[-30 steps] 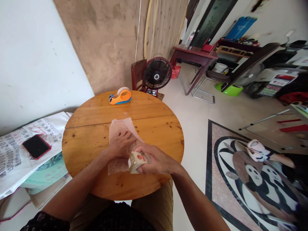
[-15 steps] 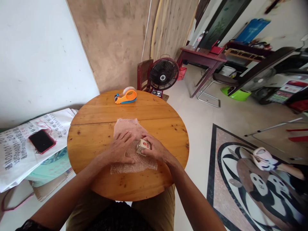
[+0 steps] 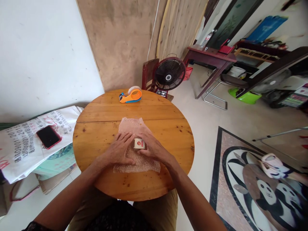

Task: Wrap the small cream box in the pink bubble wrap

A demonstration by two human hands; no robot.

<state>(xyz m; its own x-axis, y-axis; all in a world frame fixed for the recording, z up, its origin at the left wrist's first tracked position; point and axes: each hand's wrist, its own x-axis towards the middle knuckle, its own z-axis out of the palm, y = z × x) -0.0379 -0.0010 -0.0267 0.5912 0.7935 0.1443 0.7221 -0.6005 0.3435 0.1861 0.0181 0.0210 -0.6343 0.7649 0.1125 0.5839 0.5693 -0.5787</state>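
A sheet of bubble wrap lies on the round wooden table. Near its middle sits a small cream box with a red mark on top. My right hand grips this box from its right side, thumb at the near edge and fingers at the far edge. My left hand rests flat on the left part of the bubble wrap, fingers spread, just left of the box. Both hands cover parts of the sheet.
An orange and blue tape dispenser stands at the table's far side. Behind the table are a fan and a wooden chair. To the left, a phone lies on a white sack. Someone's shoe shows on the floor at right.
My right hand has shifted the box slightly left and set it squarer, its top now facing up. The left hand stays on the bubble wrap. The view has turned a little left.
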